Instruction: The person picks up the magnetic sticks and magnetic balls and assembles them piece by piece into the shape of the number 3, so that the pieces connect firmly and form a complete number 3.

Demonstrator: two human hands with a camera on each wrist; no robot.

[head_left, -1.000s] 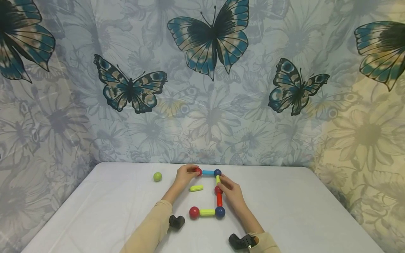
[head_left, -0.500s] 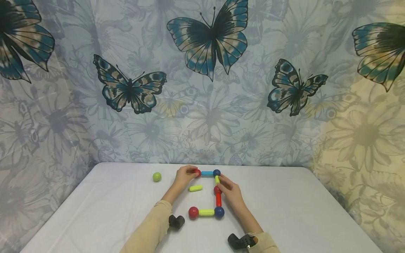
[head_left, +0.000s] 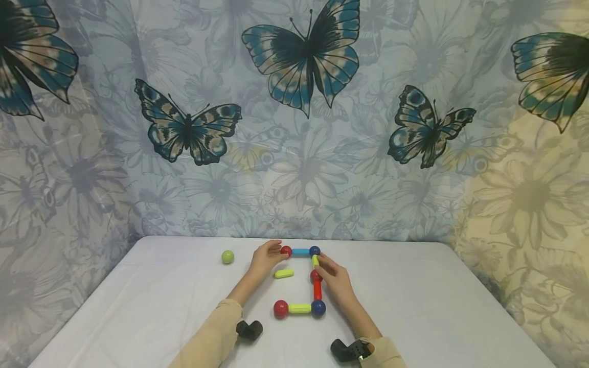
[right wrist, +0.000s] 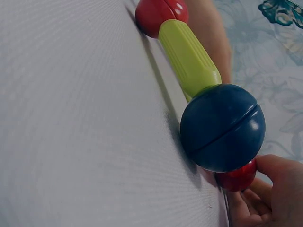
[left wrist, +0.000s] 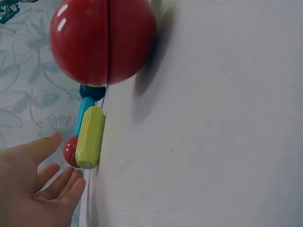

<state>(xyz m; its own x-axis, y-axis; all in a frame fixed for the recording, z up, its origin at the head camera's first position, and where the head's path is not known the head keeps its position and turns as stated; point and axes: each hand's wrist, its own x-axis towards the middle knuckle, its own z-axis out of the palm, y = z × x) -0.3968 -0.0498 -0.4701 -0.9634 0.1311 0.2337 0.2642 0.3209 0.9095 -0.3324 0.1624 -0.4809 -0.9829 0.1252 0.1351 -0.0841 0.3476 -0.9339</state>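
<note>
Colored balls and rods join into a three-sided frame on the table. Along its far side, a light blue rod (head_left: 301, 252) links a red ball (head_left: 286, 251) to a dark blue ball (head_left: 315, 250). My left hand (head_left: 267, 258) is beside that red ball, fingers and thumb spread apart in the left wrist view. On the right side, my right hand (head_left: 337, 278) holds the middle red ball (right wrist: 236, 178) between thumb and fingers, below a yellow-green rod (head_left: 315, 261). A red rod (head_left: 317, 290) runs from it to the near dark blue ball (head_left: 318, 308).
The near side has another yellow-green rod (head_left: 300, 308) ending in a red ball (head_left: 280, 308). A loose yellow-green rod (head_left: 284, 274) lies inside the frame. One green ball (head_left: 227, 256) sits left of my left hand. A butterfly-patterned cloth (head_left: 308, 179) hangs behind the white table (head_left: 414, 296).
My left hand has let go of the far red ball, its fingers opening and the forearm shifting slightly left. My right hand keeps its hold, and the joined pieces stay in place.
</note>
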